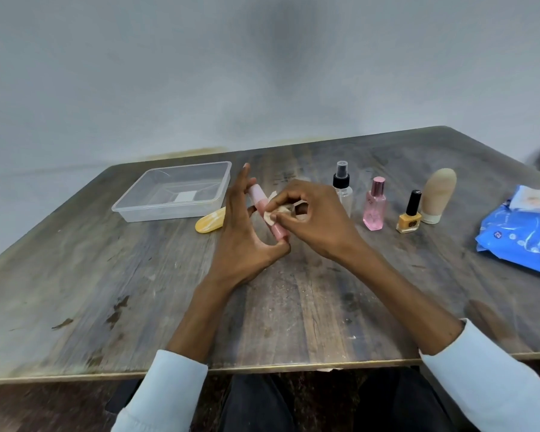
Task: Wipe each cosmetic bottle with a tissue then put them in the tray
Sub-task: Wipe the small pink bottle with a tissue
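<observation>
Pink tube mid-wipe, held only by its two ends above the surface

The likeliest slip, as I judge it: the slim pink cylindrical cosmetic bottle [266, 213] is pinched only end to end by the left hand [247, 235], thumb at the near end and a fingertip at the far cap, so a firm sideways rub could pop it out onto the grey wooden surface [138, 291] or knock it into the clear spray bottle with the black pump [343, 190] just behind the right hand. The right hand [312, 216] curls over it, fingers pinching a crumpled off-white tissue [276, 210] against the tube's middle. The left palm stands edge-up, remaining fingers extended. The clear rectangular plastic tray [144, 207] sits to the left (no bottles visible in it yet).
</observation>
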